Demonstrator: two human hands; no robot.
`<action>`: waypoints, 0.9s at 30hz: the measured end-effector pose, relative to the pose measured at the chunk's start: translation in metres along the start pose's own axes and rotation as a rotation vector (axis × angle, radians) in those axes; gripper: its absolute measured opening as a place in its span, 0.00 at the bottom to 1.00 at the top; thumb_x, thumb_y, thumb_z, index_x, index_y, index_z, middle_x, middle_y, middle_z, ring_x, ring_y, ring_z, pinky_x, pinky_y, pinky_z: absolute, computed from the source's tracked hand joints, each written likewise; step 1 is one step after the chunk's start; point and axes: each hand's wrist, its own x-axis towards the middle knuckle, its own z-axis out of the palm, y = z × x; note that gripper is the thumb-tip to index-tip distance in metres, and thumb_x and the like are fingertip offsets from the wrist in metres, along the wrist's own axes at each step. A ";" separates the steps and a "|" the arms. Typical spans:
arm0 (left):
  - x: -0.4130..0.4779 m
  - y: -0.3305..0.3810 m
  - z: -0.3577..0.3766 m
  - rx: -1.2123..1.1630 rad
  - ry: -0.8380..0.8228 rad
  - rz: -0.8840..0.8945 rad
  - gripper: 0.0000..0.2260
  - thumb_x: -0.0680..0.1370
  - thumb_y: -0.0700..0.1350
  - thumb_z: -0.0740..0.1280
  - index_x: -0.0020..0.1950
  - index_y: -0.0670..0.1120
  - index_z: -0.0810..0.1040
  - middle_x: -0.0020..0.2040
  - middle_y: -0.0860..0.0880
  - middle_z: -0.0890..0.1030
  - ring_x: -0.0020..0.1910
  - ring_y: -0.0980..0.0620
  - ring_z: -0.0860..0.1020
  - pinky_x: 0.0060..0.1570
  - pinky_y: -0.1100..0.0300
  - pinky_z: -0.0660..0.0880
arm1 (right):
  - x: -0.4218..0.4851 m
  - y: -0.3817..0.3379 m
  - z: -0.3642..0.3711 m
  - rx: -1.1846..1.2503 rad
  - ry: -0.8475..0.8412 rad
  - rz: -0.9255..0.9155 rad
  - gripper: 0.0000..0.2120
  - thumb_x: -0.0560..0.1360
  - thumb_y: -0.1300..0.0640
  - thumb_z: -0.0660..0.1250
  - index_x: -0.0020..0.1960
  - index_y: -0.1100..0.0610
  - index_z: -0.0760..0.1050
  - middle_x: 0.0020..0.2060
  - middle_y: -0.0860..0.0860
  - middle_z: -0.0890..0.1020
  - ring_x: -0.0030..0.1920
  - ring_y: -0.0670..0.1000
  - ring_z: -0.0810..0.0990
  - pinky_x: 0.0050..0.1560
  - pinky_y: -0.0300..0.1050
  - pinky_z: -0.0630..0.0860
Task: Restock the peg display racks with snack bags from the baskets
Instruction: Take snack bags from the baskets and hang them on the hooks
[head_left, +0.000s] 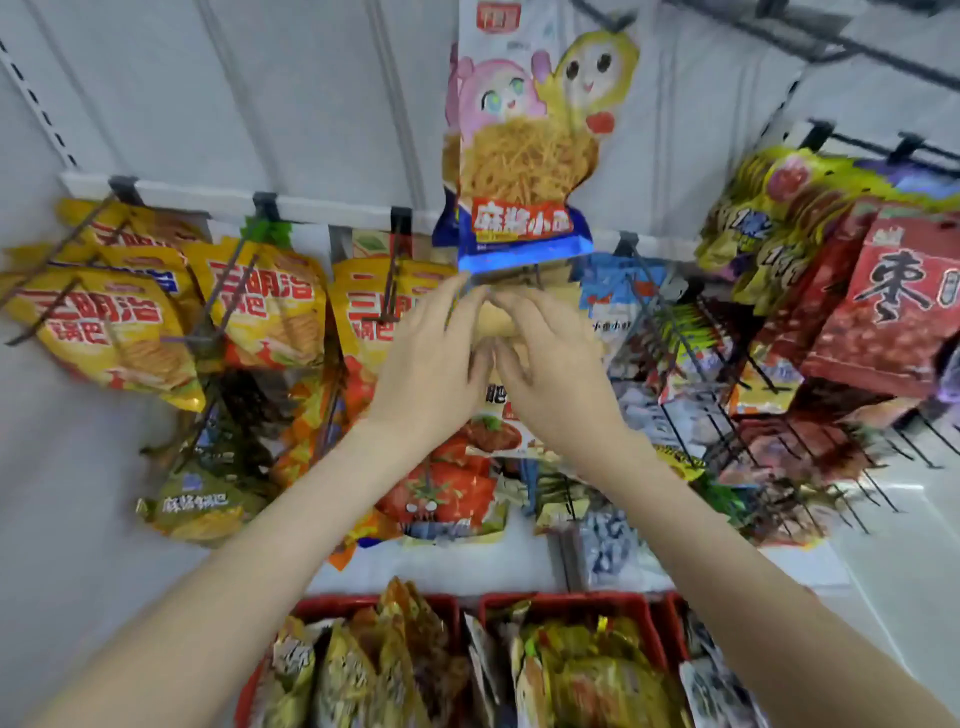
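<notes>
while the left hand (431, 364) and right hand (556, 374) pinch the top of a pale snack bag (493, 325) just below the noodle bag (524, 156), they seem to be lining up its hole; baskets (571, 603) sit near.

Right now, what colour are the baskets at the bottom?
The baskets are red, seen best along their rims in the head view.

Head-worn camera faces the peg rack (322, 208) up close, tilted down over baskets (561, 601).
</notes>
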 end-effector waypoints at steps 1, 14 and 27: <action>-0.024 0.003 0.005 -0.027 -0.021 -0.025 0.20 0.76 0.42 0.61 0.67 0.36 0.72 0.67 0.38 0.72 0.66 0.40 0.71 0.67 0.49 0.66 | -0.022 -0.005 0.005 0.037 -0.036 0.001 0.18 0.75 0.60 0.62 0.65 0.61 0.73 0.59 0.57 0.77 0.59 0.57 0.74 0.60 0.51 0.69; -0.383 0.021 0.146 -0.119 -0.627 -0.765 0.25 0.74 0.51 0.52 0.61 0.38 0.77 0.57 0.37 0.78 0.56 0.36 0.78 0.55 0.46 0.77 | -0.361 0.051 0.149 0.165 -0.922 0.566 0.17 0.79 0.62 0.60 0.68 0.63 0.69 0.64 0.62 0.73 0.65 0.62 0.70 0.66 0.49 0.63; -0.487 0.032 0.365 -0.261 -0.809 -1.266 0.20 0.82 0.52 0.58 0.69 0.41 0.67 0.56 0.41 0.79 0.57 0.42 0.78 0.46 0.58 0.69 | -0.563 0.143 0.288 0.167 -1.158 1.035 0.41 0.77 0.50 0.65 0.78 0.51 0.41 0.73 0.58 0.64 0.70 0.61 0.66 0.64 0.57 0.71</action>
